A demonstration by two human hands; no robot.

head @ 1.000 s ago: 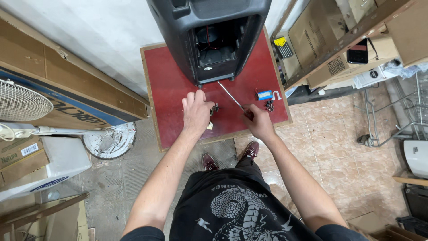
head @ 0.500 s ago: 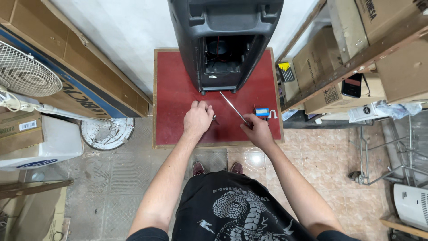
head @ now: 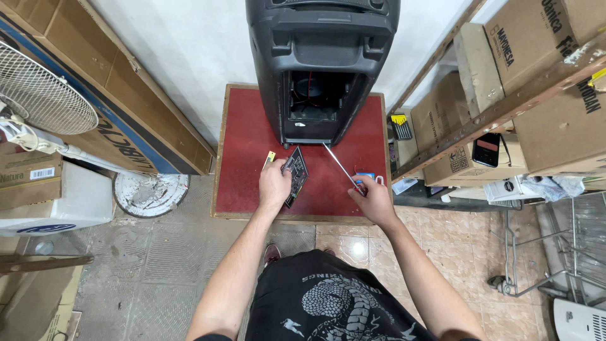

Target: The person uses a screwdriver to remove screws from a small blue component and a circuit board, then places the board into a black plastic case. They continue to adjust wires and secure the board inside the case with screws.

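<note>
At top centre of the frame a big black speaker cabinet [head: 322, 63] stands on the red surface [head: 243, 164]. Just below it, the left hand [head: 274, 186] pinches a dark circuit panel [head: 295, 173]. The right hand [head: 374, 199] is closed around a thin screwdriver [head: 341, 167].

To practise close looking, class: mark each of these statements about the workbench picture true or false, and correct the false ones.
1. The left hand holds a dark circuit board. True.
2. The right hand holds a hammer. False: it holds a long thin screwdriver.
3. The black speaker cabinet stands on a red-topped table. True.
4. The cabinet's rear opening is covered by a panel. False: it is open, with wires showing inside.
5. A white fan stands on the person's right. False: it is on the left.
</note>
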